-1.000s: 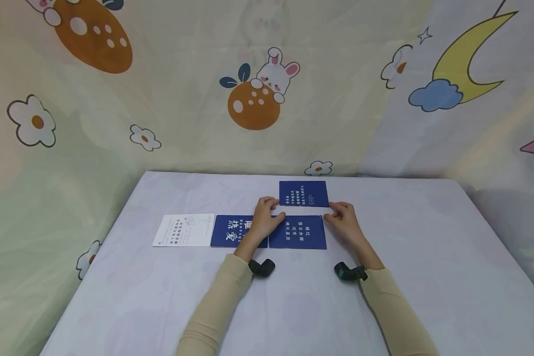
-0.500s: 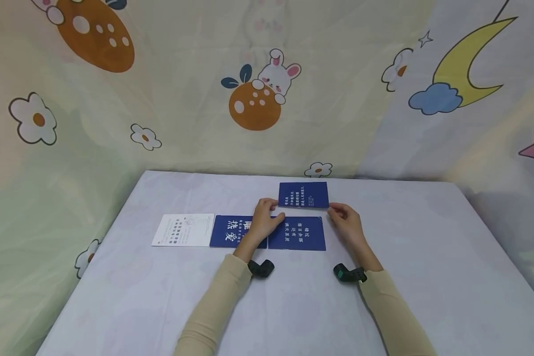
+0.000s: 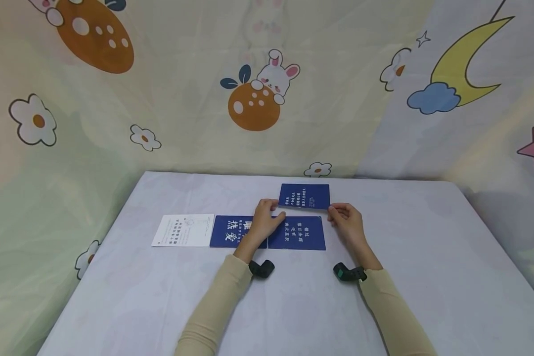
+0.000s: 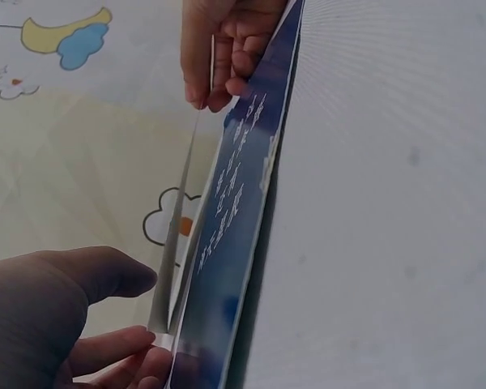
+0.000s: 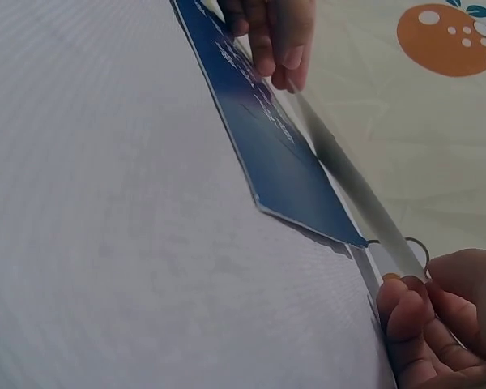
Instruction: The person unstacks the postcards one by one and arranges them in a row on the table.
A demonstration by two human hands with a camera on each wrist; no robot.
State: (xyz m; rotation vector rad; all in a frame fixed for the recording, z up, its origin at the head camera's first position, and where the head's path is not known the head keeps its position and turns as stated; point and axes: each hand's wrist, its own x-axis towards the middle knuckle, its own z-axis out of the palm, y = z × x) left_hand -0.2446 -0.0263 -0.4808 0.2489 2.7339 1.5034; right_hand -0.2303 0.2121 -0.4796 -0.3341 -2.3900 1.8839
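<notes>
Both hands hold a blue card with white writing, raised and tilted above the row on the table. My left hand has its fingers at the card's lower left corner, its thumb spread below them. The right hand pinches the lower right corner. In the left wrist view the held card appears nearly edge-on. Below it lies another blue card, right end of the row. Left of that is a blue card with large characters, partly covered by my left hand. A white card ends the row.
A white cloth covers the table. Behind it and along the sides hangs a printed fabric backdrop with rabbits, flowers and a moon. Black wrist cameras sit on the left wrist and right wrist.
The right thumb has moved up from beside the lower card to the held card's corner. The held card has shifted slightly down. My left hand stays almost still.
</notes>
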